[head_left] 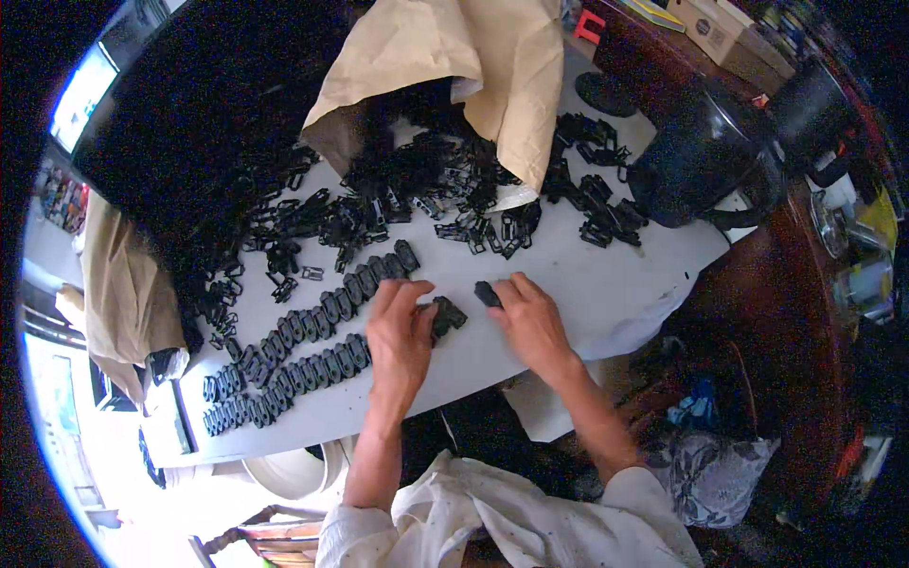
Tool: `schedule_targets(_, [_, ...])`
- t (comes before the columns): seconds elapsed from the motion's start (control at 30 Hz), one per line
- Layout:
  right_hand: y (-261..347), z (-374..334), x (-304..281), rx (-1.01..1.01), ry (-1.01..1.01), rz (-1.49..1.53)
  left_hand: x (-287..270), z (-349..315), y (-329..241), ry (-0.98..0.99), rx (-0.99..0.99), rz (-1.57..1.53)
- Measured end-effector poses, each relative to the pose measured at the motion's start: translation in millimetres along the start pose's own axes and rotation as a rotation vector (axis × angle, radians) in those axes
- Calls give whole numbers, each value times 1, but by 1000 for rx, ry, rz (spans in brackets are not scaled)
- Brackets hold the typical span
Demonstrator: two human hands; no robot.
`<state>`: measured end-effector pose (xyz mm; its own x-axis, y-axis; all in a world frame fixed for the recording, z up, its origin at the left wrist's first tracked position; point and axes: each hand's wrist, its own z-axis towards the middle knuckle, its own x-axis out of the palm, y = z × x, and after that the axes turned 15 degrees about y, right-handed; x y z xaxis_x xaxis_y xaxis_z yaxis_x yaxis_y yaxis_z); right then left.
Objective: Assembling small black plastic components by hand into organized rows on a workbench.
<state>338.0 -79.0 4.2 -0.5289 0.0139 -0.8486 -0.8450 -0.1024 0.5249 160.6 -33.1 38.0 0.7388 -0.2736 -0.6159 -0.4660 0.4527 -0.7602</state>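
My right hand pinches a small black plastic part between thumb and fingers, just above the white table. To its left, my left hand is half curled, thumb and forefinger apart, with nothing visible between them. Beside that thumb lie a few dark plastic parts, partly hidden by the hand. Two long slanting rows of matching black parts stand side by side: an upper row and a lower row, which ends at my left wrist.
Loose black frame-like pieces are heaped across the far side, spilling from a brown paper sack. A second paper sack stands at the left edge. A black rounded object sits at the far right corner, near a cardboard box.
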Motion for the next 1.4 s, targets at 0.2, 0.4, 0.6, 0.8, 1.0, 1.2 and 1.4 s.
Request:
schedule_targets(0.2, [14, 12, 21, -60, 61, 33, -5, 0, 3, -21, -7, 25])
schedule_targets(0.4, [-18, 25, -11, 15, -93, -90, 10, 17, -8, 108, 108, 100])
schedule_targets(0.6, [-57, 29, -23, 38, -118, -220, 73, 68, -3, 125, 279, 270])
schedule_targets(0.8, [-77, -4, -21, -76, -175, -53, 103, 63, -10, 187, 409, 324])
schedule_targets(1.0, [-104, 4, -65, 223, -329, -170, 85, 54, -13, 313, 217, 75])
schedule_targets(1.2, [-118, 1, -61, 133, -279, -153, 60, 55, -17, 272, 265, 164])
schedule_targets(1.4, [-102, -8, -65, 118, -389, -60, 71, 59, -13, 349, 264, 520])
